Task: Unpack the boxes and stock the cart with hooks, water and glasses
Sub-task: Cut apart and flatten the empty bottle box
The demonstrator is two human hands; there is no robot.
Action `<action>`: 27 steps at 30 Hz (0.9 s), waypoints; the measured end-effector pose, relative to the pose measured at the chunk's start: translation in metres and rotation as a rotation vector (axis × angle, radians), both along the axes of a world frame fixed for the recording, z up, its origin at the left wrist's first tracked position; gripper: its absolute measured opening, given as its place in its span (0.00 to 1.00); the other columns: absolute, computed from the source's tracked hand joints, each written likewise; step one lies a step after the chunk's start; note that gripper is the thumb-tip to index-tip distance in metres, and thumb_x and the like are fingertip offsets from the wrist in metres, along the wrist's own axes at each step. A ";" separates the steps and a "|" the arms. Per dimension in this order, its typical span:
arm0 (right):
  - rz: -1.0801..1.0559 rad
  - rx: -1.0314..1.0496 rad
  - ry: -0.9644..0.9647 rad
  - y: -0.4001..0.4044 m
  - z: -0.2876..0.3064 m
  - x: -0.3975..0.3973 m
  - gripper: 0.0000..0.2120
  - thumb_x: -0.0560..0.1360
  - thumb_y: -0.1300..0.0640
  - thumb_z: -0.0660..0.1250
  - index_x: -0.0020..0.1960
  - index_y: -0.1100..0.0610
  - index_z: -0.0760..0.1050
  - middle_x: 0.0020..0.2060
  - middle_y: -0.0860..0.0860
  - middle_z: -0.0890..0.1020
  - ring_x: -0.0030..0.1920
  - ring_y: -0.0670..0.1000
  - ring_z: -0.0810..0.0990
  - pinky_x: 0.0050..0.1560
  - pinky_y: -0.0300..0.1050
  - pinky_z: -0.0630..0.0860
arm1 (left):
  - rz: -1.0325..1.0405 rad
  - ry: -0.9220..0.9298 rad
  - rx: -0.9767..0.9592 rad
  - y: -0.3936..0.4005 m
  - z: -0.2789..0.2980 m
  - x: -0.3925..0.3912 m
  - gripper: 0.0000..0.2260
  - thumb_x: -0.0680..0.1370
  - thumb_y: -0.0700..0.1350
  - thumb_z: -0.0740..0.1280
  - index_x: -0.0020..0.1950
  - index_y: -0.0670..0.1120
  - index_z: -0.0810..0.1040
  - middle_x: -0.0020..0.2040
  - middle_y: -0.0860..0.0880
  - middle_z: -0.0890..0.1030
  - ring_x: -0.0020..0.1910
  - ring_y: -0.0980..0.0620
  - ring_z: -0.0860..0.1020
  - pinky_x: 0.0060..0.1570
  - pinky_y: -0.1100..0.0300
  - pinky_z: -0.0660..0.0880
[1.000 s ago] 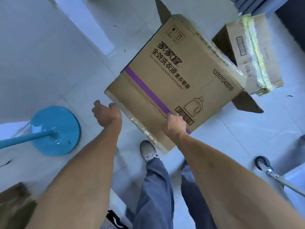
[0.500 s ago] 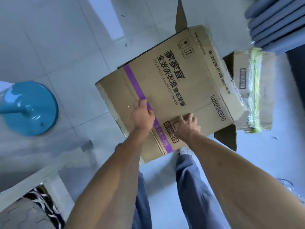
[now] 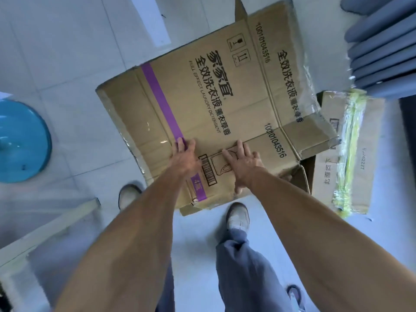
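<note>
Pressing down the big detergent box [image 3: 216, 113], lying on its side on the tiled floor, flaps ajar at the right end; contents hidden. Best kept pinned with even weight before reaching for the flaps. Beside it, touching its right end, the smaller taped box [image 3: 351, 154], still sealed, contents unseen. Left hand [image 3: 185, 155] and right hand [image 3: 242, 162] flat, fingers spread, gripping nothing.

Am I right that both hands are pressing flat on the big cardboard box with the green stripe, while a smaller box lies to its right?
Not quite: the stripe is purple, not green, as the head view shows. The rest holds: the left hand and right hand press flat on the big cardboard box, and the smaller box lies to its right.
</note>
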State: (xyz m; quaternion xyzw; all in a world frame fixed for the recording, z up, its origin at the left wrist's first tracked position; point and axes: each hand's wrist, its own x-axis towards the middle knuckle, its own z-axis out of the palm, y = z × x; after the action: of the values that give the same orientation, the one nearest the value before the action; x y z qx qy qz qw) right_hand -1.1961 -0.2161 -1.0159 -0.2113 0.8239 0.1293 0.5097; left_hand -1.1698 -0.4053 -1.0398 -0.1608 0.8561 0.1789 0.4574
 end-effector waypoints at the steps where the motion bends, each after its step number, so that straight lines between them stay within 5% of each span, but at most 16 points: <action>1: 0.038 0.009 0.028 -0.005 -0.007 0.002 0.68 0.61 0.46 0.81 0.78 0.46 0.30 0.75 0.65 0.32 0.77 0.63 0.37 0.74 0.63 0.54 | 0.001 -0.010 -0.002 -0.007 -0.009 -0.007 0.36 0.79 0.50 0.65 0.80 0.54 0.46 0.80 0.41 0.39 0.79 0.40 0.43 0.76 0.41 0.54; 5: 0.071 0.012 0.249 -0.040 -0.036 -0.002 0.56 0.70 0.54 0.74 0.79 0.50 0.32 0.76 0.66 0.36 0.78 0.64 0.41 0.72 0.61 0.58 | 0.003 0.029 -0.049 -0.051 -0.044 -0.035 0.35 0.79 0.53 0.64 0.80 0.52 0.49 0.80 0.42 0.43 0.79 0.41 0.48 0.75 0.42 0.57; 8: -0.107 -0.037 0.434 -0.079 -0.050 -0.015 0.43 0.65 0.63 0.72 0.74 0.56 0.55 0.71 0.66 0.60 0.70 0.64 0.63 0.63 0.58 0.67 | 0.005 0.132 -0.083 -0.083 -0.060 -0.051 0.30 0.79 0.52 0.65 0.79 0.49 0.57 0.79 0.41 0.54 0.76 0.39 0.56 0.71 0.43 0.62; 10: -0.285 -0.050 0.367 -0.103 -0.059 -0.017 0.28 0.70 0.64 0.68 0.67 0.58 0.64 0.61 0.60 0.72 0.58 0.59 0.73 0.54 0.54 0.73 | 0.013 0.177 -0.069 -0.097 -0.064 -0.053 0.26 0.79 0.48 0.64 0.75 0.45 0.62 0.74 0.40 0.61 0.73 0.40 0.61 0.66 0.45 0.67; 12: -0.534 -0.023 0.178 -0.122 -0.066 -0.009 0.20 0.75 0.62 0.62 0.67 0.59 0.68 0.60 0.60 0.75 0.59 0.58 0.74 0.55 0.52 0.76 | -0.066 0.170 -0.067 -0.106 -0.063 -0.047 0.22 0.79 0.46 0.62 0.73 0.42 0.64 0.72 0.40 0.63 0.71 0.41 0.64 0.61 0.47 0.71; 17: -0.747 0.105 -0.166 -0.145 -0.058 0.026 0.25 0.75 0.56 0.61 0.72 0.57 0.67 0.67 0.60 0.71 0.66 0.59 0.72 0.62 0.52 0.71 | -0.068 0.056 -0.036 -0.119 -0.057 -0.027 0.23 0.79 0.45 0.62 0.74 0.46 0.64 0.72 0.40 0.63 0.68 0.39 0.68 0.61 0.46 0.72; 27: -1.162 0.109 -0.085 -0.100 -0.067 0.056 0.20 0.80 0.51 0.57 0.67 0.60 0.65 0.62 0.61 0.73 0.63 0.61 0.74 0.63 0.55 0.74 | 0.015 0.036 -0.022 -0.075 -0.061 0.000 0.21 0.79 0.45 0.61 0.73 0.44 0.67 0.66 0.41 0.72 0.62 0.41 0.75 0.56 0.49 0.74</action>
State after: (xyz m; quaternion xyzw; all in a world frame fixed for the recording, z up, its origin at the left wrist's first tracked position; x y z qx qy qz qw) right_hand -1.1404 -0.3162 -1.0830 0.2967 0.7758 -0.1378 0.5395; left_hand -1.1697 -0.4804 -1.1013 -0.1689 0.8647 0.1759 0.4390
